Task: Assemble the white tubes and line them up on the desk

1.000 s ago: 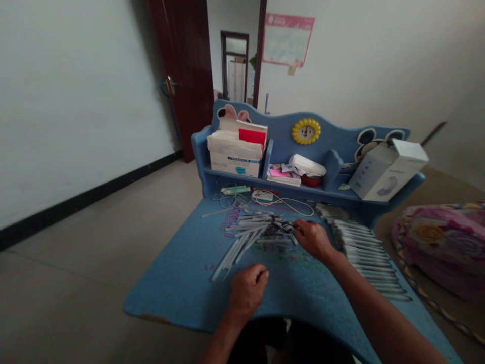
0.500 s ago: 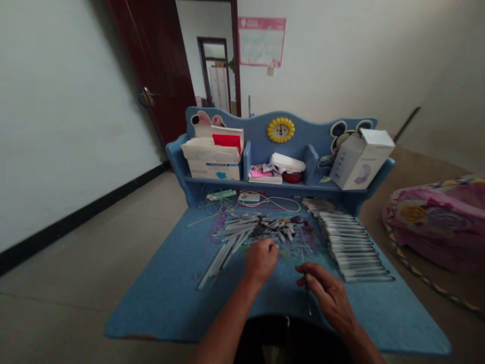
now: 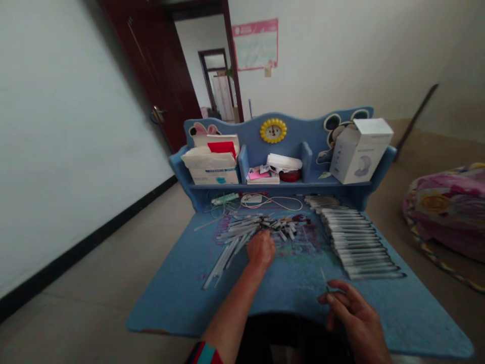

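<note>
My left hand [image 3: 261, 249] reaches over the blue desk [image 3: 182, 283] to a loose pile of white pen tubes [image 3: 237, 237]. Its fingers are curled at the pile's near edge; what they grip is hidden. My right hand [image 3: 354, 316] is low near the desk's front edge, with its fingers pinched on a thin pen refill [image 3: 324, 279] that points away from me. Small dark and white pen parts [image 3: 284, 230] lie scattered just beyond the left hand.
A long row of assembled white pens [image 3: 356, 240] lies along the right side. The shelf at the back holds a paper-filled box [image 3: 212, 162], booklets [image 3: 261, 176] and a white carton [image 3: 359, 151]. A white cable [image 3: 276, 202] lies under the shelf. A pink bundle [image 3: 447, 207] sits on the floor right.
My left hand went forward from near the front edge to the tube pile. My right hand drew back from the small parts to the front edge, holding a thin refill.
</note>
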Available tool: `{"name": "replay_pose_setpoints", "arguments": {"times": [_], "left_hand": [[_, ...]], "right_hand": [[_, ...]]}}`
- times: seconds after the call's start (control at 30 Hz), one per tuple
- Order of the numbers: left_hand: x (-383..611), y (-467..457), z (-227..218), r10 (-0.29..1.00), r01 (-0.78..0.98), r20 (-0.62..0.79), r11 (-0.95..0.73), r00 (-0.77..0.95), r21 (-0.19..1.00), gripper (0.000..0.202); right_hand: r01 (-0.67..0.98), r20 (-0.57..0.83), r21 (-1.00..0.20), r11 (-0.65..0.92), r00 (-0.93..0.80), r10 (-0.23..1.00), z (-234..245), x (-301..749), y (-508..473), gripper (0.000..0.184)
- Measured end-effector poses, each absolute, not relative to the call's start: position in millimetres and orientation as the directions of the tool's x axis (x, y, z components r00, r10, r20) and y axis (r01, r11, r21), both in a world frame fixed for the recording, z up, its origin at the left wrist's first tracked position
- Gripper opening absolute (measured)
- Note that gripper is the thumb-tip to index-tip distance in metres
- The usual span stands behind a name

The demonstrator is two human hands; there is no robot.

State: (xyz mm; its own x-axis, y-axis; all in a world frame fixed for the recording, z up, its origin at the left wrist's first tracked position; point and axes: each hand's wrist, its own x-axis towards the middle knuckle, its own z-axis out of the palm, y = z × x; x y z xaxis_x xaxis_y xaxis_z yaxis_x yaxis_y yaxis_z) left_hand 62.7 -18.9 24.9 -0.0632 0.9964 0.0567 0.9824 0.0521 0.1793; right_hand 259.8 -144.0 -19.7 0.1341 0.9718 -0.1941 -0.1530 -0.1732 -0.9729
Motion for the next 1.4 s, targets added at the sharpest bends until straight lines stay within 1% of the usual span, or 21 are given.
{"name": "replay_pose_setpoints", "arguments": {"times": [0.07,0.1,0.23,0.33,0.47,0.63,0.7,0.77,0.83,0.93,1.13,1.27,1.4], "left_hand": [[49,-21,28,0.998,0.990,0.050,0.031,-0.039,0.141,0.023],[44,-21,29,0.999,0.992,0.042,0.015,-0.020,0.125,0.022],[37,-16,32,0.998,0.993,0.012,-0.057,0.056,0.104,0.020],[39,-12,35,0.995,0.986,-0.006,-0.102,0.104,0.135,0.019],[38,-17,39,0.981,0.954,-0.040,-0.172,0.188,0.247,0.014],[38,-45,43,0.940,0.848,-0.070,-0.267,0.334,0.459,0.013],[39,-59,45,0.929,0.779,-0.059,-0.271,0.366,0.566,0.014],[41,-71,48,0.930,0.675,-0.032,-0.241,0.365,0.697,0.013],[41,-79,52,0.937,0.585,-0.014,-0.206,0.349,0.784,0.010],[39,-87,57,0.941,0.537,-0.009,-0.185,0.338,0.823,0.009],[33,-93,59,0.947,0.517,-0.001,-0.176,0.322,0.838,0.008],[30,-97,55,0.952,0.492,0.005,-0.163,0.305,0.855,0.007],[26,-102,54,0.957,0.431,-0.004,-0.128,0.291,0.893,0.007]], "right_hand": [[-0.232,-0.222,-0.952,-0.198,0.084,0.971,-21,256,-145,0.049],[-0.263,-0.234,-0.941,-0.211,0.059,0.970,-20,252,-145,0.050],[-0.343,-0.270,-0.903,-0.259,-0.018,0.963,-16,238,-145,0.040],[-0.377,-0.258,-0.893,-0.244,-0.016,0.966,-10,235,-145,0.032],[-0.396,-0.206,-0.905,-0.153,0.093,0.974,4,242,-137,0.029],[-0.494,-0.107,-0.870,0.011,0.209,0.972,35,246,-111,0.028],[-0.529,-0.051,-0.844,0.087,0.241,0.969,48,243,-100,0.027],[-0.544,-0.004,-0.826,0.144,0.261,0.965,59,237,-91,0.026],[-0.543,0.034,-0.820,0.182,0.271,0.962,67,231,-85,0.024],[-0.534,0.069,-0.818,0.213,0.276,0.959,73,223,-81,0.022],[-0.517,0.106,-0.824,0.232,0.261,0.959,76,211,-83,0.019],[-0.487,0.115,-0.845,0.222,0.240,0.964,75,202,-86,0.018],[-0.436,0.111,-0.880,0.189,0.197,0.974,71,193,-90,0.017]]}}
